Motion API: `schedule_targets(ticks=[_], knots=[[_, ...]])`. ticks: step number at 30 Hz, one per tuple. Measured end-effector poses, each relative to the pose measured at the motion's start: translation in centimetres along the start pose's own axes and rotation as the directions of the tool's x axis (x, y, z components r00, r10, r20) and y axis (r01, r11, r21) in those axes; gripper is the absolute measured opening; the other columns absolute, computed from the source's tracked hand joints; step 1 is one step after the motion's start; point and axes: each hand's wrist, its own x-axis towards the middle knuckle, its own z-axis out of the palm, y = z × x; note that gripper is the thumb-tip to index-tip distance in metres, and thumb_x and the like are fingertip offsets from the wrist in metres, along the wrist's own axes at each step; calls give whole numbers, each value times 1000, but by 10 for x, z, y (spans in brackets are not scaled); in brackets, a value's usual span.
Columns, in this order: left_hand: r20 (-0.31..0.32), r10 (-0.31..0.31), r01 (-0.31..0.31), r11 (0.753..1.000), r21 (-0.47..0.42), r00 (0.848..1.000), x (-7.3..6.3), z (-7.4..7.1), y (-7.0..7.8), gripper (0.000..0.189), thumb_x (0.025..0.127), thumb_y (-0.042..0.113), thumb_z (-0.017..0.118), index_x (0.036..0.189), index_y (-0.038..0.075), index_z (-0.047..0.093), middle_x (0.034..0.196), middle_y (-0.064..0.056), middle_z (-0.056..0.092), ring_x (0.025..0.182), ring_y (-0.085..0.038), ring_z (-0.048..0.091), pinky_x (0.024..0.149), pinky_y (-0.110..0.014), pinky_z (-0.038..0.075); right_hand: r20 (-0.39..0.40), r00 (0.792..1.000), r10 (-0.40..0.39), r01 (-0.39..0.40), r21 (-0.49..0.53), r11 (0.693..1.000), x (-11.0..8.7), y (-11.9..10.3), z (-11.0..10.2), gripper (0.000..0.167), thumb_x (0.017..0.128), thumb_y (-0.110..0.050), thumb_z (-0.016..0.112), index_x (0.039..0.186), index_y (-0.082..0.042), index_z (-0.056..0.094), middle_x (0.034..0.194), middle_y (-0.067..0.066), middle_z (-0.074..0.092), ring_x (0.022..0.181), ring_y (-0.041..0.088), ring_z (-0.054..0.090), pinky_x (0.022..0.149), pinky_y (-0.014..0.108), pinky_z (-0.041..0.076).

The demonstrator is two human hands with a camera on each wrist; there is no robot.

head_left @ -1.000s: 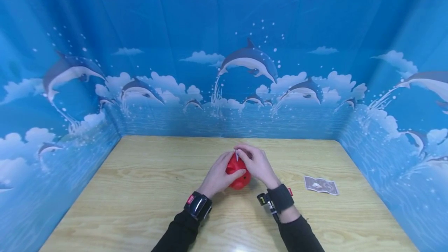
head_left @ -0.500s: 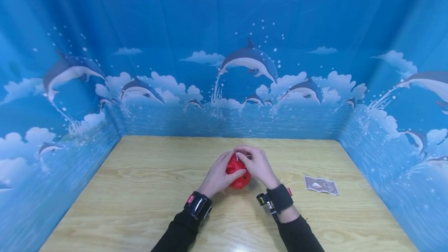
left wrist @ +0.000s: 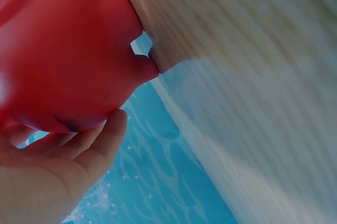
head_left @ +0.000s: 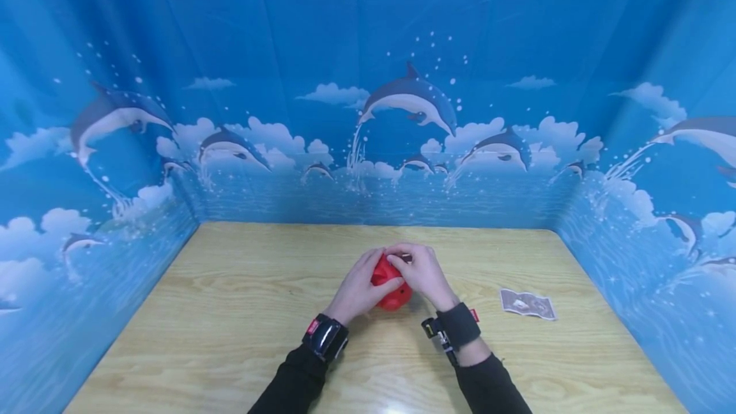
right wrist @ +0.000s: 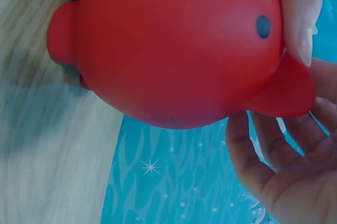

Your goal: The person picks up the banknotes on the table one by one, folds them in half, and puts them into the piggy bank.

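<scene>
A red piggy bank (head_left: pixel 395 299) stands at the middle of the table, its dark eye and an ear showing in the right wrist view. My left hand (head_left: pixel 358 289) grips it from the left, thumb across its face and fingers around the far side. My right hand (head_left: pixel 422 273) is at its top right, thumb and forefinger pinching close over the top. A thin edge of a paper note (head_left: pixel 407 257) shows in the gap between these fingers; most of it is hidden. In the right wrist view, the other right fingers (right wrist: pixel 245 150) curve loosely behind the ear.
A creased grey-brown banknote (head_left: pixel 528 304) lies flat on the wooden table (head_left: pixel 241 312), to the right of my right hand. Blue dolphin-print curtains (head_left: pixel 368 197) enclose the table at the back and on both sides.
The white sliver of paper by my right thumb has gone from sight at the top of the piggy bank. My right fingers have moved slightly down. My left hand holds still.
</scene>
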Motion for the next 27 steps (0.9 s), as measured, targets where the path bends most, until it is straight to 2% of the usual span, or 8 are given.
schedule_targets(ticks=[12,20,27], knots=[[0,2,-2,1000,4,1000,0,-1,0,83,84,67,61,148,19,41,140,0,50,115,-17,56,88,-35,56,-9,1000,11,-11,-47,999,0,2,2,14,87,-8,73,100,-12,78,100,3,76,94,17,70,78,33,59],[-4,-1,1,1000,19,1000,0,-1,1,80,84,67,61,147,22,41,140,1,49,115,-16,55,88,-33,56,-14,1000,19,-19,-55,998,0,1,2,13,86,-8,74,98,-11,78,97,2,76,90,15,69,75,32,59],[0,5,-5,1000,19,1000,-1,-1,1,82,85,69,58,148,20,41,140,0,49,115,-17,55,87,-35,56,-16,1000,-12,10,-95,995,-1,1,1,12,85,-6,75,95,-10,78,95,3,75,89,15,68,74,32,58]])
